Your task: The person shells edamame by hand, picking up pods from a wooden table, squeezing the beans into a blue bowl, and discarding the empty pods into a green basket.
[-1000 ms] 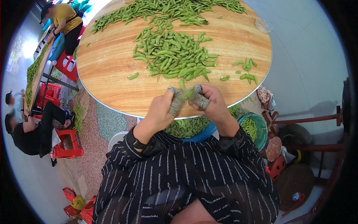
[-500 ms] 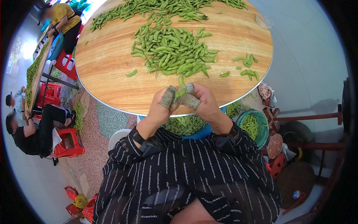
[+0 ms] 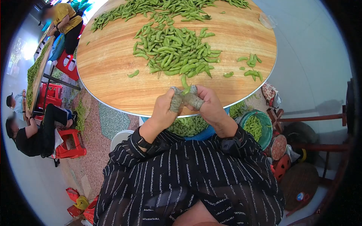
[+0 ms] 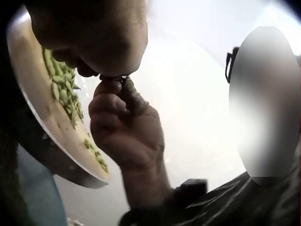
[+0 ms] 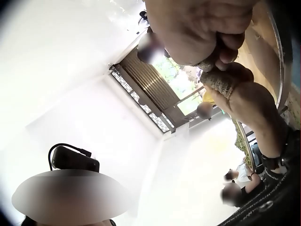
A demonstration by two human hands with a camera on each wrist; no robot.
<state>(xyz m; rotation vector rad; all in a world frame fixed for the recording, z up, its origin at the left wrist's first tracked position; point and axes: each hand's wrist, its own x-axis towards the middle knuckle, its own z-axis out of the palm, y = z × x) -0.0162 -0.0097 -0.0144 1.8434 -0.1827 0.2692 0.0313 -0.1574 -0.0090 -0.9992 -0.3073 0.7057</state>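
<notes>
Close above the near edge of the round wooden table (image 3: 113, 90), both hands meet over one green soybean pod (image 3: 186, 90). My left hand (image 3: 164, 107) pinches it from the left, thumb wrapped in grey knitted cloth. From the other side my right hand (image 3: 211, 107) pinches it too, with similar grey wraps on its thumb and a finger. The pod's lower part is hidden between the thumbs. Another pod (image 3: 184, 80) lies just beyond the fingertips, by a loose heap of pods (image 3: 173, 52). In the left wrist view the right hand (image 4: 129, 129) faces the camera, its wrap showing.
Below the table edge sits a blue basin (image 3: 205, 133) with shelled beans (image 3: 188, 126). A green basket (image 3: 268, 132) of pods stands right, a white bucket (image 3: 120, 138) left. Several stray pods (image 3: 253, 73) lie on the table's right. Other people sit at a table further left.
The hands first drew left and closer together, then moved slightly right and apart at the wrists. The pod, earlier lying slanted across the thumbs, now shows only its upper end between them.
</notes>
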